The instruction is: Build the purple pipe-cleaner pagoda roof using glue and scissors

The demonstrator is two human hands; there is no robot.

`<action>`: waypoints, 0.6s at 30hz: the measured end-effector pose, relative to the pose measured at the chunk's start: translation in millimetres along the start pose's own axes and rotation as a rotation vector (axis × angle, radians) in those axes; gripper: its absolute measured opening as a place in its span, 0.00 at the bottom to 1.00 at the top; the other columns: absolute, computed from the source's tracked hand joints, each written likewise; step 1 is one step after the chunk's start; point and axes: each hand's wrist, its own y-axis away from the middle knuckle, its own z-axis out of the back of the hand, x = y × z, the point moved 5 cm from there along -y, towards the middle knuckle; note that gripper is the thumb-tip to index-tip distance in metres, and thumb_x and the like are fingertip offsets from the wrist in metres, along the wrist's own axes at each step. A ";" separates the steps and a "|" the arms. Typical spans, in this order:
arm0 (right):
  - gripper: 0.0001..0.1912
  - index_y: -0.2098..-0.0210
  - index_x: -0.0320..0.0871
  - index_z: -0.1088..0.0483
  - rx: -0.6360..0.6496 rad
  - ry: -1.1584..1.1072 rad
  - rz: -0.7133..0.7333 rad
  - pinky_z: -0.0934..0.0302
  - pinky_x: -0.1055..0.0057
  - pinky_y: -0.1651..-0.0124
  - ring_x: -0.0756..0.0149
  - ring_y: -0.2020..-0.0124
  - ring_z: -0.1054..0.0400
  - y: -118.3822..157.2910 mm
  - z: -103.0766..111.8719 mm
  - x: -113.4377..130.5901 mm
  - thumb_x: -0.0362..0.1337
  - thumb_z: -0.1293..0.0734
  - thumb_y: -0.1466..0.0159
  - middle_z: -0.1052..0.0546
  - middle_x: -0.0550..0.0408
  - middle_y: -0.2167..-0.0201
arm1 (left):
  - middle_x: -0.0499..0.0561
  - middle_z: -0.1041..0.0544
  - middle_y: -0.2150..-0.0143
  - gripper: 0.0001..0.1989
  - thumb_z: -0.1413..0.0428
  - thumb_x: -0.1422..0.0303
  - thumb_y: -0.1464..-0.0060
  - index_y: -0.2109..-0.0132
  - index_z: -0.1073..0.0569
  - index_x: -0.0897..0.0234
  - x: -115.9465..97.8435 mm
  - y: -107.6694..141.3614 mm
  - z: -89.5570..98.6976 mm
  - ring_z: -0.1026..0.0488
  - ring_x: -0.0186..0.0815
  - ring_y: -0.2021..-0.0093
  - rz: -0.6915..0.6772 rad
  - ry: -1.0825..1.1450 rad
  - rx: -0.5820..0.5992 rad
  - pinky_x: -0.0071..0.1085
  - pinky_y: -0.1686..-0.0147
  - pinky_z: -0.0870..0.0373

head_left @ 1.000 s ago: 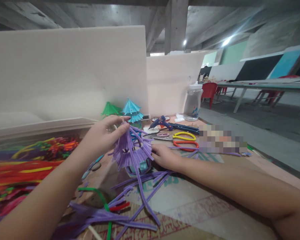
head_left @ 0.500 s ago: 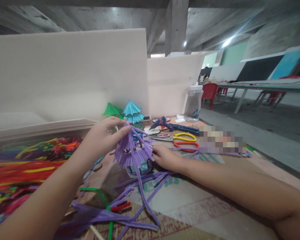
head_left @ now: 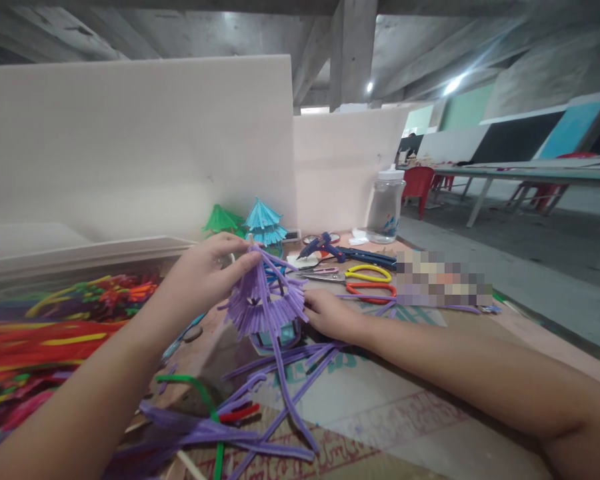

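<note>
A small two-tiered pavilion model (head_left: pixel 267 310) stands in front of me, its roofs made of purple pipe cleaners over a light blue base. At the roof's peak, my left hand (head_left: pixel 217 267) pinches the purple strips between thumb and fingers. My right hand (head_left: pixel 330 315) is curled against the right edge of the lower roof, gripping it there; its fingertips are partly hidden. One long purple pipe cleaner (head_left: pixel 283 383) hangs from the top down the front onto the table. More loose purple pipe cleaners (head_left: pixel 220 437) lie before the model.
Behind stand a blue pavilion (head_left: pixel 263 220) and a green one (head_left: pixel 223 219). To the right are scissors (head_left: pixel 370 283), a glue gun (head_left: pixel 325 247) and a water bottle (head_left: pixel 384 207). Bundles of coloured pipe cleaners (head_left: pixel 55 343) fill the left side. A green pipe cleaner (head_left: pixel 200 390) lies in front.
Both hands keep their places on the pavilion, with no clear movement. The whole view has shifted very slightly.
</note>
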 end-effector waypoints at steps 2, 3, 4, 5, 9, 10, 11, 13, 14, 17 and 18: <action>0.09 0.63 0.45 0.24 0.003 -0.004 -0.001 0.38 0.70 0.57 0.63 0.62 0.29 0.2 0.2 0.6 0.31 0.37 0.36 0.21 0.56 0.67 | 0.55 0.22 0.53 0.21 0.46 0.50 0.42 0.59 0.19 0.62 0.3 -0.6 -0.2 0.26 0.44 0.52 0.001 0.011 0.000 0.40 0.45 0.33; 0.09 0.63 0.44 0.24 0.005 -0.005 -0.001 0.38 0.70 0.57 0.63 0.62 0.30 0.2 0.2 0.9 0.31 0.37 0.36 0.21 0.56 0.67 | 0.54 0.22 0.54 0.20 0.46 0.50 0.42 0.59 0.19 0.61 0.1 -0.8 -0.2 0.26 0.44 0.52 0.002 0.014 -0.002 0.40 0.45 0.33; 0.09 0.64 0.44 0.24 0.006 -0.006 -0.001 0.38 0.70 0.57 0.63 0.62 0.30 0.2 0.3 1.0 0.31 0.37 0.36 0.21 0.56 0.67 | 0.54 0.21 0.54 0.20 0.46 0.51 0.42 0.60 0.19 0.61 -0.4 -0.9 -0.1 0.25 0.44 0.52 0.004 0.015 -0.004 0.41 0.45 0.32; 0.09 0.64 0.44 0.24 0.007 -0.006 -0.001 0.38 0.70 0.57 0.63 0.62 0.29 0.2 0.2 1.2 0.31 0.37 0.36 0.21 0.56 0.67 | 0.54 0.21 0.54 0.20 0.46 0.51 0.42 0.60 0.19 0.61 -1.1 -0.9 -0.1 0.25 0.44 0.53 0.004 0.013 -0.004 0.40 0.45 0.32; 0.09 0.63 0.44 0.24 0.004 0.001 -0.001 0.38 0.70 0.56 0.62 0.61 0.29 0.3 0.4 1.2 0.30 0.37 0.36 0.20 0.55 0.65 | 0.55 0.21 0.54 0.21 0.46 0.51 0.42 0.60 0.19 0.62 -3.4 -0.6 1.0 0.25 0.44 0.53 0.000 0.008 -0.009 0.41 0.46 0.31; 0.09 0.63 0.44 0.24 0.003 0.003 0.000 0.38 0.70 0.56 0.62 0.61 0.29 0.3 0.5 1.1 0.30 0.37 0.36 0.20 0.55 0.65 | 0.55 0.21 0.54 0.21 0.46 0.50 0.42 0.60 0.18 0.62 -2.9 -0.5 1.4 0.25 0.45 0.52 0.004 0.009 -0.006 0.41 0.46 0.31; 0.09 0.64 0.44 0.24 0.003 0.006 0.001 0.38 0.69 0.56 0.62 0.61 0.29 0.3 0.6 1.0 0.30 0.37 0.36 0.20 0.55 0.64 | 0.55 0.21 0.54 0.22 0.47 0.50 0.42 0.59 0.18 0.62 -1.7 -0.4 1.8 0.25 0.45 0.52 0.015 0.011 -0.001 0.41 0.47 0.30; 0.09 0.64 0.43 0.25 0.004 0.012 0.003 0.38 0.69 0.56 0.62 0.62 0.29 0.3 0.5 0.3 0.30 0.38 0.36 0.20 0.54 0.64 | 0.55 0.20 0.54 0.23 0.47 0.48 0.43 0.56 0.18 0.61 2.3 0.2 2.8 0.24 0.46 0.53 0.052 0.023 0.011 0.42 0.48 0.29; 0.09 0.65 0.43 0.25 0.005 0.016 0.004 0.38 0.69 0.57 0.63 0.63 0.29 0.2 0.4 -0.2 0.30 0.38 0.36 0.21 0.54 0.65 | 0.54 0.19 0.54 0.24 0.47 0.48 0.43 0.54 0.19 0.60 4.3 0.6 3.5 0.24 0.46 0.53 0.072 0.031 0.013 0.42 0.48 0.29; 0.08 0.68 0.42 0.26 0.007 0.028 0.003 0.39 0.70 0.60 0.63 0.65 0.30 -0.5 -0.2 -2.0 0.31 0.38 0.37 0.22 0.53 0.68 | 0.55 0.19 0.53 0.26 0.47 0.46 0.43 0.50 0.20 0.60 6.8 2.1 6.3 0.23 0.46 0.54 0.101 0.030 -0.012 0.41 0.52 0.26; 0.08 0.68 0.42 0.26 0.007 0.029 0.003 0.39 0.70 0.60 0.63 0.66 0.30 -0.7 -0.5 -2.3 0.31 0.37 0.37 0.22 0.53 0.68 | 0.55 0.19 0.53 0.26 0.46 0.46 0.43 0.50 0.20 0.60 6.0 2.6 6.9 0.23 0.46 0.55 0.100 0.015 -0.023 0.41 0.54 0.25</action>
